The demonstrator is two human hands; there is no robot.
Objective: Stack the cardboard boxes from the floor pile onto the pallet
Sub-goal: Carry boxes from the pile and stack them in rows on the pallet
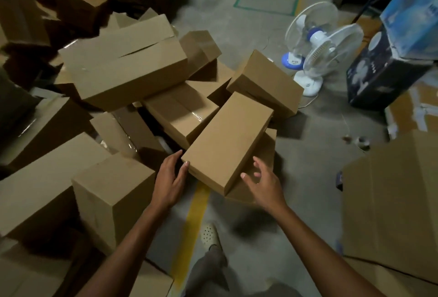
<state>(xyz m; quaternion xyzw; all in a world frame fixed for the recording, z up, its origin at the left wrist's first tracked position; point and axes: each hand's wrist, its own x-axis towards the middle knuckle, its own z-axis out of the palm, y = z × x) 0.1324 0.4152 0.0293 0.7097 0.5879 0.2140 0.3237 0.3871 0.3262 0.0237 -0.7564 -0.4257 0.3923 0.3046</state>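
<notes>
A jumbled pile of brown cardboard boxes (123, 69) covers the floor ahead and to the left. The nearest, a long narrow box (227, 142), lies tilted on another box at the pile's front edge. My left hand (170, 178) touches its near left corner, fingers spread, thumb on the corner. On the box's near right side my right hand (263, 183) hovers, fingers apart, with nothing in it. Neither hand grips the box. No pallet is in view.
Two white and blue table fans (317, 47) stand on the concrete floor at the right. Beside them sits a dark printed carton (384, 69). Flat cardboard sheets (391, 202) lie at the right. A yellow floor line (192, 221) runs toward my foot (209, 235).
</notes>
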